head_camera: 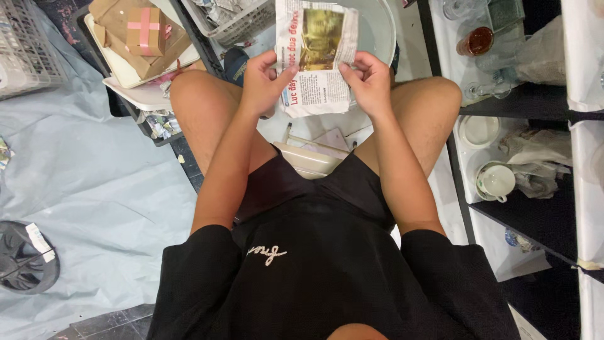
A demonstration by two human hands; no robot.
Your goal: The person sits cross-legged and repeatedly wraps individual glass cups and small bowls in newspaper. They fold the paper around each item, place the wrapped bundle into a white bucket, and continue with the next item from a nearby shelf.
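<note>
A crumpled sheet of newspaper [318, 56] with red lettering and a yellowish picture is held up in front of me, above my knees. My left hand [264, 79] grips its left edge with the thumb laid on the paper. My right hand [368, 80] pinches its right edge. Behind the sheet stands a large clear glass bowl [377, 28], partly hidden by the paper. Whether the paper wraps something I cannot tell.
A tray with brown-paper parcels and pink tape [141, 34] lies at the upper left, beside white plastic baskets [28, 44]. Shelves on the right hold a white cup [496, 181], a dish [478, 131], glasses [475, 41] and crumpled paper. A grey sheet [94, 182] covers the floor at left.
</note>
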